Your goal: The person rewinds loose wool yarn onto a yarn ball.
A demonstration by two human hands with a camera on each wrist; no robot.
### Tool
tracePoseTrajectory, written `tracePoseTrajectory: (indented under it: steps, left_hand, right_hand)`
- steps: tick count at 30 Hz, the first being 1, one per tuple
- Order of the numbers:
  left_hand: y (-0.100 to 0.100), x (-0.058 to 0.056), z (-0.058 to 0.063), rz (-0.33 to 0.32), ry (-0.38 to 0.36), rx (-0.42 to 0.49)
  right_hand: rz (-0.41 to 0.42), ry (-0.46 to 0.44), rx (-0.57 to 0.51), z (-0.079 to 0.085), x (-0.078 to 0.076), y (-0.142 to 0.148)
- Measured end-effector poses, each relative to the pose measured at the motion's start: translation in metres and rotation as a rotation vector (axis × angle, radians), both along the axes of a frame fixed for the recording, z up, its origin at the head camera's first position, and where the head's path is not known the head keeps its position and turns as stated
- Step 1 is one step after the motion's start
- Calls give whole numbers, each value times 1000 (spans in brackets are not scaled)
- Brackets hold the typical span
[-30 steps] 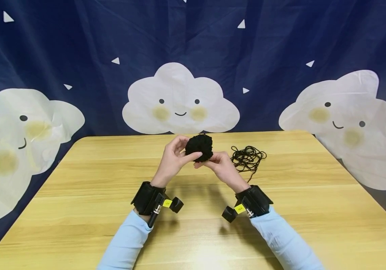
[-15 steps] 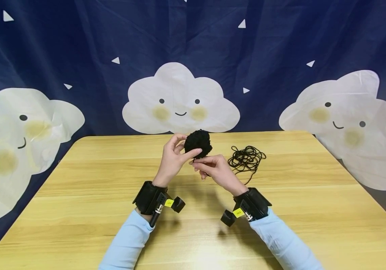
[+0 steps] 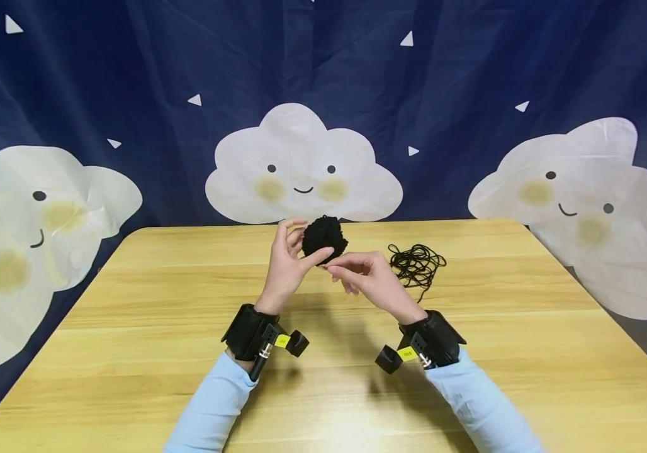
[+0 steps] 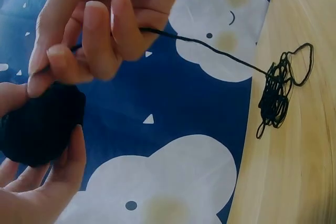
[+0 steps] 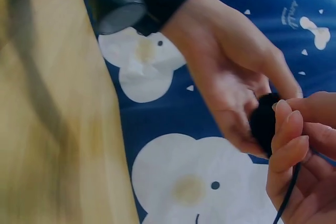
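A ball of black yarn [image 3: 323, 234] is held up over the far part of the table by my left hand [image 3: 285, 270], thumb on the near side and fingers behind. Close at its lower right, my right hand [image 3: 373, 282] pinches the yarn strand between thumb and forefinger. In the left wrist view, the strand [image 4: 210, 49] runs through the right hand's curled fingers [image 4: 100, 40] and off to a loose tangle of yarn [image 4: 274, 98] on the table. The right wrist view shows the strand [image 5: 289, 192] hanging from those fingers, with the ball partly hidden behind them.
A light wooden table [image 3: 159, 327] extends beneath both arms. Behind its far edge hangs a dark blue curtain [image 3: 442, 69] with smiling white clouds. Each wrist wears a black camera band [image 3: 250, 333].
The yarn ball has shifted slightly up and left with my left hand. My right hand has dropped below the ball, then moved back up and right, pinching the strand.
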State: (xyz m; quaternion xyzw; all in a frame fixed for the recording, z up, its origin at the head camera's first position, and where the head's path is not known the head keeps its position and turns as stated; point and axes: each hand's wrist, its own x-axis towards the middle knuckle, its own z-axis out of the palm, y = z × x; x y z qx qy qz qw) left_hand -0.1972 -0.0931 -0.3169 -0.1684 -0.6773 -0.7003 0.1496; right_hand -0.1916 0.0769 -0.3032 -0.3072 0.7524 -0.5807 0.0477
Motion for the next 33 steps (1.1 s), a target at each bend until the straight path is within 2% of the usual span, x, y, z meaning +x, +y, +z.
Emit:
tracePoseTrajectory:
  steps: [4, 5, 6, 7, 11, 12, 13, 19, 26, 29, 33]
  left_hand:
    - [-2, -2, -3, -46, 73, -41]
    - [-4, -7, -9, -67, 99, -44]
    - [-4, -7, -9, -76, 92, -56]
    - [-3, -3, -4, -74, 55, -76]
    - [-3, -1, 0, -105, -27, -113]
    - [-2, 4, 7, -114, -64, -126]
    - [-2, 4, 7, -131, -72, -132]
    - [-3, 4, 6, -229, -71, -155]
    - [-2, 5, 7, -300, -94, -254]
    - [-1, 6, 8, -338, -107, -281]
    - [0, 7, 10, -363, -101, -222]
  right_hand:
    - [-29, 11, -60, 7, -2, 6]
    - [-34, 13, -80, 8, -2, 6]
    - [-40, 11, -100, 10, -2, 7]
    - [-45, 12, -118, 11, -2, 8]
    - [-87, 5, -151, 15, -4, 12]
    - [-96, 3, -159, 15, -5, 13]
    - [-104, 3, -164, 16, -6, 14]
    - [-143, 22, -185, 18, -11, 17]
    - [-198, 46, -120, 17, -16, 18]
    - [-195, 66, -104, 14, -20, 17]
    - [-175, 52, -99, 7, -25, 17]
